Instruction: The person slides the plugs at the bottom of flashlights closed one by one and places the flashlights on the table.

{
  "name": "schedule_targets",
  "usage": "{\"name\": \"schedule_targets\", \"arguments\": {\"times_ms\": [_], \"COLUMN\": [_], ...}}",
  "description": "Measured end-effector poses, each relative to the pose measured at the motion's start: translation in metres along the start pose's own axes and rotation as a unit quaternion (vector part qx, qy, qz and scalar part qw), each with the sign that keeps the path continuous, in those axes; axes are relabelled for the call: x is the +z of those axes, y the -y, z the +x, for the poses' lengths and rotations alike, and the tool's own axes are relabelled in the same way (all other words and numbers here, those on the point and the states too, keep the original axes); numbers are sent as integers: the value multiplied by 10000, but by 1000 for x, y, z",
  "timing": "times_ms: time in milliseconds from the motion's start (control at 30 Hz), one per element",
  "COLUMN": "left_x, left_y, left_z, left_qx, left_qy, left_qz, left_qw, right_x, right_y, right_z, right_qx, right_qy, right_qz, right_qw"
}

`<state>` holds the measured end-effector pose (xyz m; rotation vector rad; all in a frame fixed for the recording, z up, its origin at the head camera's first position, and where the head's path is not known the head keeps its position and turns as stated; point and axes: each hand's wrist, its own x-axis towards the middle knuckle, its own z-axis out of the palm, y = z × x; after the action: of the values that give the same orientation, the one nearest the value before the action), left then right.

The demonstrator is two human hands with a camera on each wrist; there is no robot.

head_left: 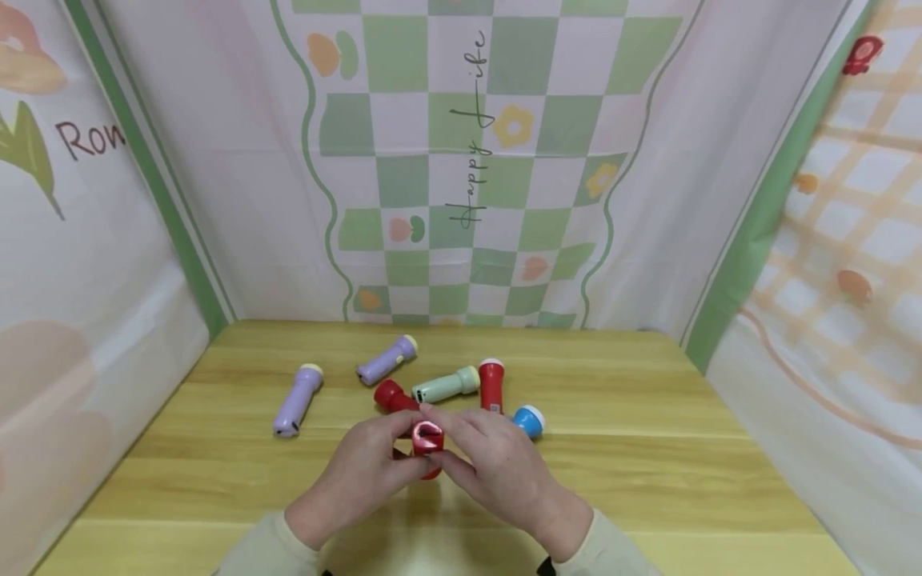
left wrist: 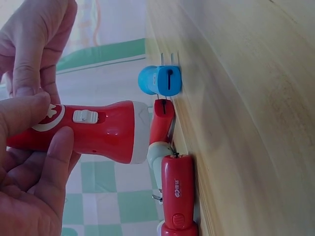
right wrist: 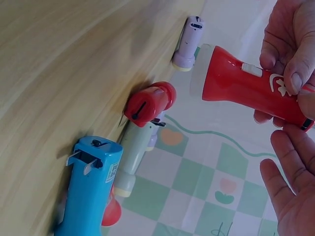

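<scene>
Both hands hold a red flashlight [left wrist: 106, 128] with its white lens end down and its tail up, above the wooden table. The left hand [head_left: 367, 456] grips its upper body, thumb over the white pattern near the slide switch [left wrist: 85, 116]. My right hand [head_left: 500, 460] pinches the tail end between thumb and index finger; in the right wrist view its other fingers [right wrist: 288, 172] stretch out away from the flashlight. Just beyond the hands lie another red flashlight [head_left: 392, 395] and a blue flashlight [head_left: 529, 421], the blue one partly covered by the right hand.
Farther back are a green flashlight [head_left: 446, 386] and a red flashlight [head_left: 492, 384]. Two purple ones lie to the left, one purple flashlight [head_left: 297, 402] nearer. Metal prongs [right wrist: 81, 161] stick out of the blue flashlight. Printed curtains [head_left: 403, 176] surround the table [head_left: 648, 480].
</scene>
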<state>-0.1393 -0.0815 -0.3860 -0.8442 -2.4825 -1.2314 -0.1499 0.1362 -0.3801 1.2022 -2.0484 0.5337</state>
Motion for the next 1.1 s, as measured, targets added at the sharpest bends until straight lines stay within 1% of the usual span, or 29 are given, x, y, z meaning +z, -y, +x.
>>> {"name": "schedule_targets", "arguments": {"times_ms": [133,300,433,533,667,733,900,1100], "left_x": [0,-2,-5,-8,-12,-14,-19,-25], "left_y": [2,3,6,10,17,21,29,39], "left_z": [0,1,2,2,1,0,-2,-4], "left_qx": [89,170,212,342,456,404,80,-295], "left_qy": [-26,-196,-325,-467,-683,-750,-739,-745], "left_qz": [73,267,530,840,1318,1538,2026,2417], "left_qw": [9999,9993,9978,9948,9879,9844,9764,9670], "right_x": [0,0,0,0,0,0,0,1], "right_y": [-1,-3,-5,-6,-7,-7,-6,-6], "right_z": [-1,-3,-4,-4,-4,-4,-5,-6], "right_qx": [102,167,232,240,218,243,246,234], "right_qy": [80,174,201,141,87,107,156,175], "right_qz": [-23,-135,-140,-117,-144,-147,-156,-159], "right_qw": [9999,9996,9994,9995,9996,9995,9995,9994]}}
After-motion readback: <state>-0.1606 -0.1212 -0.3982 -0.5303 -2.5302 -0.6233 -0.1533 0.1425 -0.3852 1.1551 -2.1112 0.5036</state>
